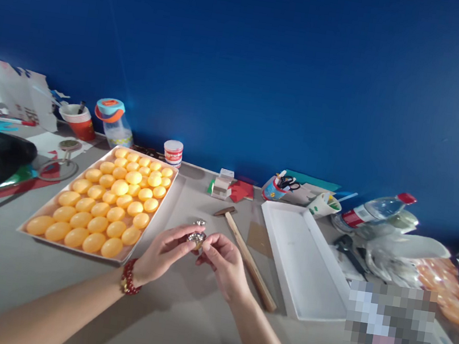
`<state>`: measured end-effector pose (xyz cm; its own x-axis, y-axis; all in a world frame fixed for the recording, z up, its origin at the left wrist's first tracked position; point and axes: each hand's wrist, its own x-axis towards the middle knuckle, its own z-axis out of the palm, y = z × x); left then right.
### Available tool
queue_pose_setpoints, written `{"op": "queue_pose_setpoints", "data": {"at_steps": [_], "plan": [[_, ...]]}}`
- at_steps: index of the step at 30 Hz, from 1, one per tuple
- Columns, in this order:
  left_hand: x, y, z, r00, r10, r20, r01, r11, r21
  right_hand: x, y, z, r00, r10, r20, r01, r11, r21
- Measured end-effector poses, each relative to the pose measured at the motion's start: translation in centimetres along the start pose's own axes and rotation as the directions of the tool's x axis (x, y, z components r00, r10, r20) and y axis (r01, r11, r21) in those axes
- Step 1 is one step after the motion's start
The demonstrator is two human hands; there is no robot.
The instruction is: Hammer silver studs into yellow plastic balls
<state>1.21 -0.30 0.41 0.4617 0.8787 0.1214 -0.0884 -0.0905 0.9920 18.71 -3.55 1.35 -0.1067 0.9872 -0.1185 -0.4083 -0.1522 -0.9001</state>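
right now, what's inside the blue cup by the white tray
The blue cup holds black-handled scissors and what look like pens. Their lower ends, and anything deeper down, are hidden by its wall.

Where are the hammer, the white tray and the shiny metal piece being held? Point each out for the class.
Hammer (pixel 249 260), head view: middle of the wooden handle.
White tray (pixel 308 264), head view: middle of its bare floor.
Shiny metal piece (pixel 195 237), head view: its rounded silver surface.
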Motion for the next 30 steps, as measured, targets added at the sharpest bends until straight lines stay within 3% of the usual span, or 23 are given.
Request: {"op": "queue_pose_setpoints", "data": {"at_steps": [8, 21, 30], "plan": [[-0.10, 0.45, 0.13, 1.000, 0.024, -0.013, -0.023, 0.998, 0.062, -0.05, 0.12, 0.11, 0.999, -0.034, 0.010, 0.034, 0.999, -0.033], [-0.08, 0.46, 0.03, 0.998, 0.055, -0.012, -0.053, 0.991, 0.125, -0.12, -0.20, -0.10, 0.996, -0.089, 0.012, 0.090, 0.969, -0.230], [-0.18, 0.91, 0.08, 0.998, 0.060, -0.004, -0.059, 0.989, 0.133, -0.21, -0.17, 0.01, 0.994, -0.113, -0.002, 0.109, 0.966, -0.232]]}}
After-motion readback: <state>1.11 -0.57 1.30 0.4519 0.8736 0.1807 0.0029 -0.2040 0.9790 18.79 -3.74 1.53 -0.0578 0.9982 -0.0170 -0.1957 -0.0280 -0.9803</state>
